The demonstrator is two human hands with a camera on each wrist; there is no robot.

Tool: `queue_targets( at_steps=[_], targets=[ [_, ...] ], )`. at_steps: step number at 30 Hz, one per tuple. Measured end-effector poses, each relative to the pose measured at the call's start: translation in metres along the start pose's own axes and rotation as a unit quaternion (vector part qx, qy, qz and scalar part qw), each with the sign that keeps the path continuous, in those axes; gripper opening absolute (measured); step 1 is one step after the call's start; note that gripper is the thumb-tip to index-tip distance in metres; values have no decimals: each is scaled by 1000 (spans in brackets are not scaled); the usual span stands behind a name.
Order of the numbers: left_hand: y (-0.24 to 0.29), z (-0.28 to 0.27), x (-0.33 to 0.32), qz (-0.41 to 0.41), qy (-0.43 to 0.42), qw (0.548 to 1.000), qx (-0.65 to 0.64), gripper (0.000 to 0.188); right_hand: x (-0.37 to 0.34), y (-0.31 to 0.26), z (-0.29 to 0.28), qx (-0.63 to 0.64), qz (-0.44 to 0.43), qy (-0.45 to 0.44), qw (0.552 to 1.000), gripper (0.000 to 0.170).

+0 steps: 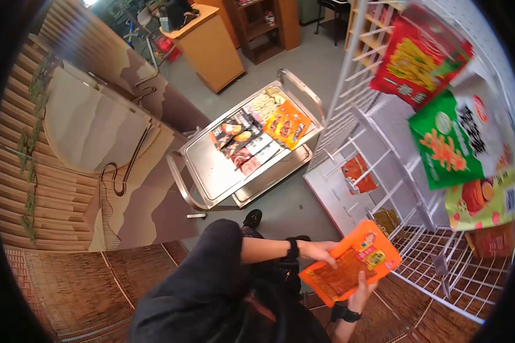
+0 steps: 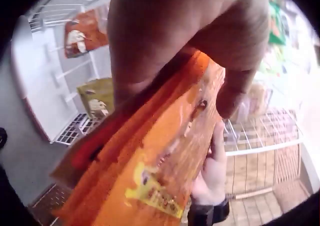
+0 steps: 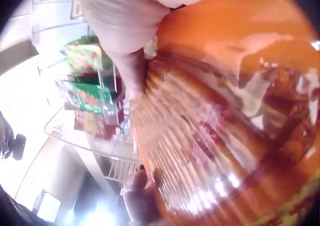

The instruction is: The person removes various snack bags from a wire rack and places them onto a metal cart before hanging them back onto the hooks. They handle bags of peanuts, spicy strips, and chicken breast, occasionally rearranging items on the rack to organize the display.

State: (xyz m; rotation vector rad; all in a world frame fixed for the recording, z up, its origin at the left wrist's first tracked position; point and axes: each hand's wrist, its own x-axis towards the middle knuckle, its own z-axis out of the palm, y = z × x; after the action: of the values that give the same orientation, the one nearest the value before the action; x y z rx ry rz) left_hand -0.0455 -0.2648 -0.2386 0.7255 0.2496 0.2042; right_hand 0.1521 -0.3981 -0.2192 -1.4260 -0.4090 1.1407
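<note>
Here, has a white wire rack [image 1: 415, 187] to the right and a metal trolley [image 1: 209, 171] farther ahead. Also has in sight a red bag [image 1: 415, 63] and a green bag [image 1: 440, 143] on the rack, and several food packets [image 1: 289, 126] on the trolley. Holds a stack of orange packets [image 1: 352, 260] in the air before the body, near the rack. Grips one side with the left hand [image 1: 317, 251], thumb over the top packet's face. Grips the opposite side with the right hand [image 1: 361, 294]. Wears a dark band [image 1: 293, 248] on each wrist.

1 wooden cabinet [image 1: 214, 54], 1 brown shelf unit [image 1: 289, 28], gray floor [image 1: 280, 71]
</note>
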Motion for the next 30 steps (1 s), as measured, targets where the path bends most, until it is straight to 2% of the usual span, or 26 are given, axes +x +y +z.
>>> queue_targets(
  at_steps=[1, 5, 7, 9, 10, 11, 13, 15, 17, 18, 19, 21, 22, 24, 25, 27, 30],
  targets=[
    [5, -13, -29, 4, 23, 997, -71, 63, 3, 11, 29, -5, 28, 8, 1000, 59],
    [17, -89, -137, 2, 153, 988, -27, 64, 23, 77, 135, 49, 171, -85, 980, 53],
    [36, -126, -196, -3, 200, 980, -22, 61, 20, 107, 203, 32, 153, -157, 975, 50],
    [55, -168, -255, -7, 274, 953, 127, 61, 18, 131, 272, -3, 149, -200, 968, 49],
    [59, -197, -280, -35, 306, 934, 181, 59, 16, 144, 305, -20, 148, -195, 969, 48],
    [62, -222, -308, -36, 321, 936, 142, 56, 14, 157, 338, -38, 144, -188, 971, 46],
    [83, -268, -355, -35, 339, 930, 140, 55, 9, 195, 398, 5, 136, -161, 978, 46],
    [115, -302, -392, -73, 350, 926, 123, 54, 7, 236, 451, 12, 119, -121, 985, 44],
    [122, -351, -427, -92, 330, 931, 126, 50, 6, 269, 491, 32, 148, -83, 985, 41],
    [131, -372, -441, -136, 356, 921, 81, 47, 5, 281, 506, 32, 153, -67, 986, 39],
    [116, -405, -459, -129, 382, 915, -7, 47, 4, 290, 517, 21, 175, -60, 982, 39],
    [135, -427, -475, -171, 292, 941, 6, 44, 5, 308, 531, 27, 185, -79, 979, 39],
    [137, -439, -481, -181, 281, 943, 7, 44, 4, 317, 536, 30, 184, -65, 980, 39],
    [134, -456, -490, -217, 271, 934, 80, 46, 3, 332, 541, 84, 237, -75, 965, 37],
    [128, -464, -493, -219, 263, 936, 80, 46, 3, 338, 542, 83, 235, -66, 966, 37],
    [122, -473, -495, -161, 341, 918, 125, 52, 2, 352, 548, 69, 270, -44, 959, 36],
    [122, -476, -493, -132, 387, 904, 123, 58, 2, 368, 552, 19, 266, -13, 964, 35]
  ],
)
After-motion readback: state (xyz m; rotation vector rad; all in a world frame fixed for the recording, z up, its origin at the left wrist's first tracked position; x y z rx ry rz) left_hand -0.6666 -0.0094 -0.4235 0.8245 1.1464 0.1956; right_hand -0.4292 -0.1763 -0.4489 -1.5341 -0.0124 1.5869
